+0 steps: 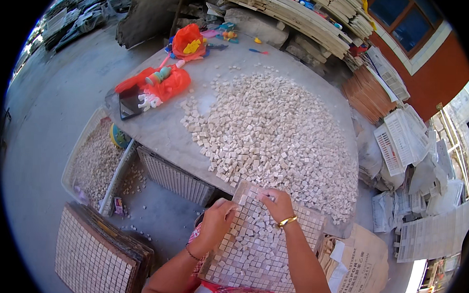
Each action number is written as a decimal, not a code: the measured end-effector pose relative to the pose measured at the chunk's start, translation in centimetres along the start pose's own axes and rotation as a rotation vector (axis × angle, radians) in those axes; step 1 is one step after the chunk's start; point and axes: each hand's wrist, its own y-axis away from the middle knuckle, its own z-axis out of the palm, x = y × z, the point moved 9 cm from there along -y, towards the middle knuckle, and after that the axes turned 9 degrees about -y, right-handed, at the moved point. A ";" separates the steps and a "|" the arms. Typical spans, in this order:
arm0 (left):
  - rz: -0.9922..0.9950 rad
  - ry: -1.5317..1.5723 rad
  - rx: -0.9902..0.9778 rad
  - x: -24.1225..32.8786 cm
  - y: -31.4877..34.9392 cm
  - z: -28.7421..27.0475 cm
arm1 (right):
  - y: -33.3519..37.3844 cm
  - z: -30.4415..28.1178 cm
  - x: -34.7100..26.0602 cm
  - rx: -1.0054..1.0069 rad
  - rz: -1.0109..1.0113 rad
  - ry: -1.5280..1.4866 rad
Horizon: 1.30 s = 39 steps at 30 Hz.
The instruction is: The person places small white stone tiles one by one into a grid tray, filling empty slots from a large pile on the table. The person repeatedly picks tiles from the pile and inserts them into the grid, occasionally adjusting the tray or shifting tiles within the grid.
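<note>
A tilted mosaic tray with a grid of small cells rests in front of me, its far edge close to the table. Pale square stone tiles fill many cells, and loose stone tiles lie in a heap over its middle. My left hand is closed at the tray's upper left side, fingertips curled against the grid. Near the tray's far edge, my right hand, with a gold bracelet on the wrist, has thumb and fingers pinched together over the cells. What either set of fingers holds is too small or hidden to make out.
A large pile of stone tiles covers much of the grey table. Red bags, toys and a dark phone sit at its far left. A tile-filled bin and stacked mosaic trays stand left; white crates stand right.
</note>
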 end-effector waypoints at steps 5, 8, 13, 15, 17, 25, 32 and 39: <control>0.072 -0.234 -0.163 -0.5 -2.1 2.5 | 6.1 -1.3 1.7 -0.003 0.092 -0.135; 0.105 -0.294 -0.221 -0.8 -2.7 3.4 | 10.1 -2.5 2.9 0.031 0.090 -0.174; 0.215 -0.275 -0.178 0.5 -5.2 2.9 | 14.8 -4.3 5.5 0.067 0.193 -0.225; 0.215 -0.250 -0.218 0.4 -6.2 3.8 | 15.7 -5.0 5.8 0.095 0.206 -0.272; 0.224 -0.252 -0.254 0.0 -7.1 4.7 | 16.2 -5.2 6.6 0.105 0.237 -0.297; 0.280 -0.375 -0.359 0.6 -7.0 5.6 | 16.3 -5.5 7.3 0.120 0.142 -0.251; 0.336 -0.530 -0.219 2.8 -5.5 4.8 | 16.1 -5.3 6.4 0.117 0.205 -0.261; 0.494 -0.588 -0.398 3.3 -3.7 8.1 | 16.2 -5.6 6.2 0.133 0.169 -0.259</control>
